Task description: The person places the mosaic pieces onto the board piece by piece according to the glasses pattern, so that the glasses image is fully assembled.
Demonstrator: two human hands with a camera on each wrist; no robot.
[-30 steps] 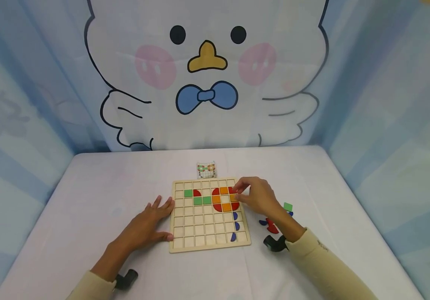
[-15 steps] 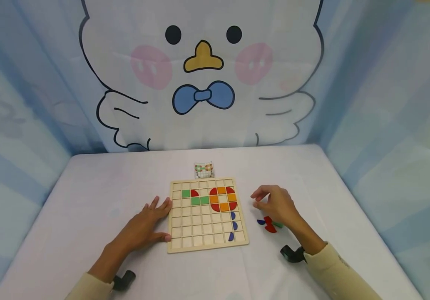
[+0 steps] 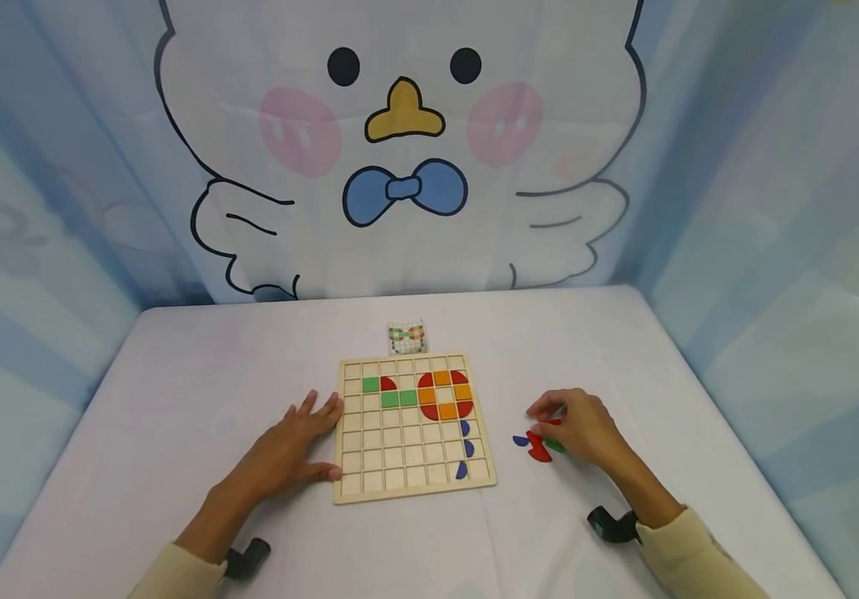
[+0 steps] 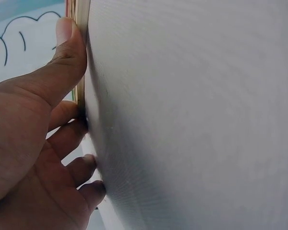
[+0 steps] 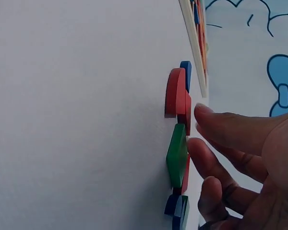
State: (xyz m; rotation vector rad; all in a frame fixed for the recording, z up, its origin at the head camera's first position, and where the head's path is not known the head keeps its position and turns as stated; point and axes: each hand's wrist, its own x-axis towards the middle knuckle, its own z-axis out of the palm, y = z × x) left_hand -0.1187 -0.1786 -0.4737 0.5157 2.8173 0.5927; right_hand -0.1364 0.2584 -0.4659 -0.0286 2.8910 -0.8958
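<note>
Loosely curved, the right hand (image 3: 582,426) hangs over the loose pieces on the desk (image 3: 234,349), to the right of the gridded board (image 3: 395,459).
The red piece (image 5: 175,93), green piece (image 5: 178,155) and blue piece (image 3: 521,441) look light, stiff and hardly fragile; their smooth faces may slip, so a thumb-and-finger pinch across the side edges should suit them best. The right thumb and fingertips stand just beside this cluster, apart, with nothing visibly held between them; the forearm slants in from the near right. The left hand (image 3: 293,448) lies spread, fingers and thumb touching the board's left edge.
</note>
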